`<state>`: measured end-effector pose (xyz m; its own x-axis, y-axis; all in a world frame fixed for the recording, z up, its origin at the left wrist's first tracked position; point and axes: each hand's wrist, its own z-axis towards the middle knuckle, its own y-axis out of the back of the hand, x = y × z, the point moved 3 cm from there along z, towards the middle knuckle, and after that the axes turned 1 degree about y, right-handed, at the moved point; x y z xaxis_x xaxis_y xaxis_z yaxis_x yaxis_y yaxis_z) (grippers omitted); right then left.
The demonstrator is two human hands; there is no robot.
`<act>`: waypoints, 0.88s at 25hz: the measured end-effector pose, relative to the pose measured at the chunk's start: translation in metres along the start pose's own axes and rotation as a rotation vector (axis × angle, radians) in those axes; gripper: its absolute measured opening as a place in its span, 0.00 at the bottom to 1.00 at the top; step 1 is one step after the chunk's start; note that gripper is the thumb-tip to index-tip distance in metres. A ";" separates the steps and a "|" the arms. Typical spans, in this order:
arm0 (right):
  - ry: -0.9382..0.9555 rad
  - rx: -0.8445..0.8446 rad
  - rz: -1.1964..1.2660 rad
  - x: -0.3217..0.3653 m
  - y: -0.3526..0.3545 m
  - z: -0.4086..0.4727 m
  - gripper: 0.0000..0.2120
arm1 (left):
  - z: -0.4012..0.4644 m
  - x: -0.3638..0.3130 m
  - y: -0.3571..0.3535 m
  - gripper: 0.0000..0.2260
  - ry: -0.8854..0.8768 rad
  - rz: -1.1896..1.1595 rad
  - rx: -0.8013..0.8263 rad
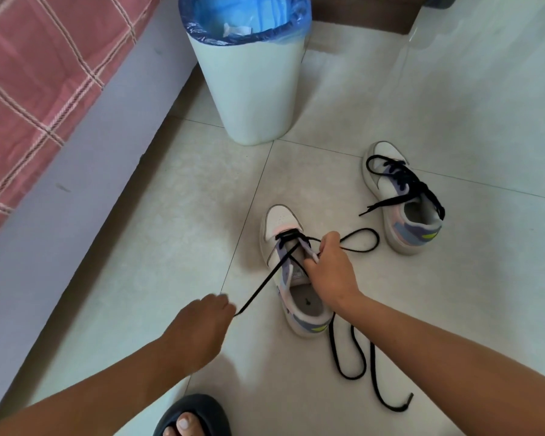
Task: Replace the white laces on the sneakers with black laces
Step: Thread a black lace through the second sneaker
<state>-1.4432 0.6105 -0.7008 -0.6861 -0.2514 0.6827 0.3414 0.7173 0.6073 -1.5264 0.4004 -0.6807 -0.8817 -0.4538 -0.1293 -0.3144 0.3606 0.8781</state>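
Two white sneakers with pink, purple and blue panels stand on the tiled floor. The near sneaker has a black lace through its lowest eyelets only. My left hand pinches one end of that lace and holds it taut toward the lower left. My right hand grips the sneaker's tongue and eyelet edge, with the lace's other half looping out past it and trailing on the floor. The far sneaker is laced in black, with loose ends hanging.
A white bin with a blue liner stands behind the sneakers. A bed with a pink checked cover runs along the left. My foot in a dark slipper is at the bottom edge.
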 end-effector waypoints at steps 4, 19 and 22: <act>-0.003 0.000 0.000 0.002 0.003 0.003 0.10 | -0.038 0.027 -0.029 0.10 0.091 0.337 0.519; 0.137 0.078 -0.021 -0.005 0.005 0.004 0.11 | 0.141 -0.064 0.054 0.10 0.173 0.021 -0.121; 0.099 0.018 0.012 -0.006 0.003 0.001 0.12 | 0.132 -0.066 0.067 0.09 0.130 -0.081 -0.143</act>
<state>-1.4389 0.6153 -0.7035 -0.6150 -0.3046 0.7274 0.3372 0.7322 0.5917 -1.5357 0.5626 -0.6738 -0.8000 -0.5811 -0.1495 -0.3207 0.2036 0.9250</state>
